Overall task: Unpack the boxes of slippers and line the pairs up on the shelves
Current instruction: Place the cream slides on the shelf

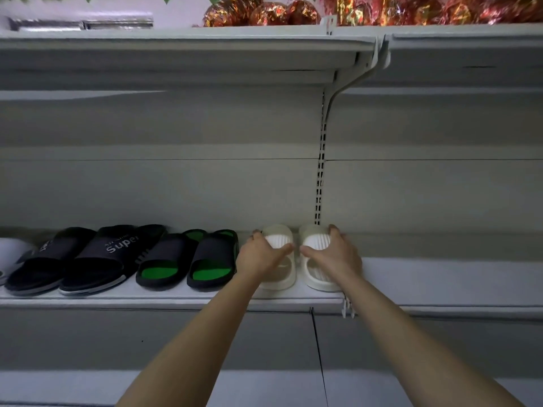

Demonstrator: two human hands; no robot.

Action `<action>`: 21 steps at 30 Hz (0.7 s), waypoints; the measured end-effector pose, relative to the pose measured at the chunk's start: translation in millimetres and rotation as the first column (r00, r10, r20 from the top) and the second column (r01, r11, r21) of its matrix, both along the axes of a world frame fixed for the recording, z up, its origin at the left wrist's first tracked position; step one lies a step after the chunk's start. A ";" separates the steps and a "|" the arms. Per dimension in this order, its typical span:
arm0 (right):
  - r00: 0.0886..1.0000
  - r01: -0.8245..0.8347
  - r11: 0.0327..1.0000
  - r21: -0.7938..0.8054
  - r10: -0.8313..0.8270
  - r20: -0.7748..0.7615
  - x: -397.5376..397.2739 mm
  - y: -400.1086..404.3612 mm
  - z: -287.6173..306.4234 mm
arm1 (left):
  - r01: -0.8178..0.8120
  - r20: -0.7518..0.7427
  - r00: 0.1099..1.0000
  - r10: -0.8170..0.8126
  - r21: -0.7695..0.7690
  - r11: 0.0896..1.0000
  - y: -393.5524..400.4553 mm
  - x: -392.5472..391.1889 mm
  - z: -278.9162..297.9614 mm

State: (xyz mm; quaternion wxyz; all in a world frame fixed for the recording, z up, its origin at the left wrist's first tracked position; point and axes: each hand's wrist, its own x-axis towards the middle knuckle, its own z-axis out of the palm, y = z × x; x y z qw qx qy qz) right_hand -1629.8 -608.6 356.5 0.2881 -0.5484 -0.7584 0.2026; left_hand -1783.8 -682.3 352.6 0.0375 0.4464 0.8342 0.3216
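Observation:
Two white slippers stand side by side on the grey shelf point(176, 292), toes to the back wall. My left hand point(258, 255) grips the left white slipper point(277, 239) across its strap. My right hand point(338, 254) grips the right white slipper point(316, 240) the same way. To their left sits a black pair with green insoles point(188, 259), then a black pair printed "Super" point(88, 257). A white slipper point(11, 251) shows partly at the far left edge.
The shelf runs on bare to the right of the white pair point(440, 277). An upper shelf point(205, 45) overhangs, holding shiny red and gold wrapped balls point(264, 11). A slotted upright point(320, 171) rises behind the white pair.

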 end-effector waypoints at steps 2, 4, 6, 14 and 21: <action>1.000 0.000 1.000 0.004 0.000 0.006 -0.5 0.4 0.3 | 0.003 -0.007 1.000 -0.003 0.001 1.000 0.0 0.4 -0.3; 1.000 -0.002 1.000 0.002 0.002 0.008 -0.6 0.7 0.9 | 0.006 -0.008 1.000 -0.006 0.000 1.000 0.2 0.5 -0.4; 1.000 -0.009 1.000 -0.003 0.009 0.004 0.2 0.3 1.3 | 0.016 -0.006 1.000 -0.017 -0.007 1.000 -0.4 0.1 -0.1; 0.997 0.014 0.992 0.125 -0.004 -0.078 9.2 -15.5 16.3 | 0.125 -0.117 0.986 -0.119 0.048 0.991 -18.4 -11.2 19.6; 1.000 -0.007 0.935 0.354 0.009 -0.005 6.5 -65.3 40.6 | 0.252 -0.472 0.866 -0.163 0.131 0.959 -68.1 -26.9 51.9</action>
